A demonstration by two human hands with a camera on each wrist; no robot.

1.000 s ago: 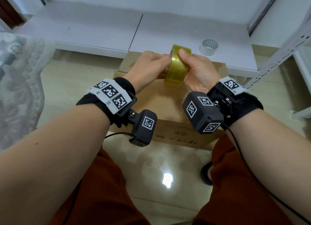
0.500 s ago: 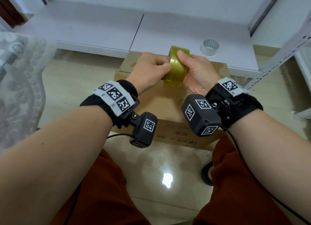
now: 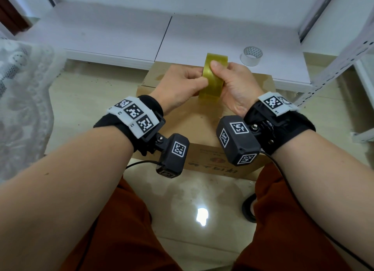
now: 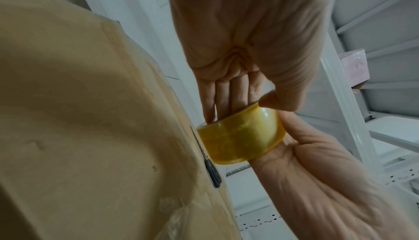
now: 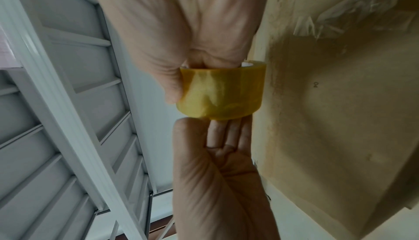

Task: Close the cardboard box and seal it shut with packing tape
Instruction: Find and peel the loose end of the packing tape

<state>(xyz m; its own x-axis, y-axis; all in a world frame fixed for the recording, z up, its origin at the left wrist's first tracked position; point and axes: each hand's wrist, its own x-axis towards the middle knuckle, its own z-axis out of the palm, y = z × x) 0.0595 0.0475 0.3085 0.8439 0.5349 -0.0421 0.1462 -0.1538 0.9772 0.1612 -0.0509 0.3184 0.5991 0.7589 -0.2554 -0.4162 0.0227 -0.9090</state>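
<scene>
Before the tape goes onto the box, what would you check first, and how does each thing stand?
1. Box flaps closed: ok. The cardboard box shows a flat top under the hands.
2. Roll held firmly: ok. The right hand grips the yellow tape roll, and the left hand pinches its edge.
3. Loose tape end found: cannot tell. No free strip shows in any view.
4. Something to cut with: ok. Scissors lie on the box top beside the roll.
5. Spare roll nearby: ok. A white tape roll sits on the white shelf behind the box.
</scene>
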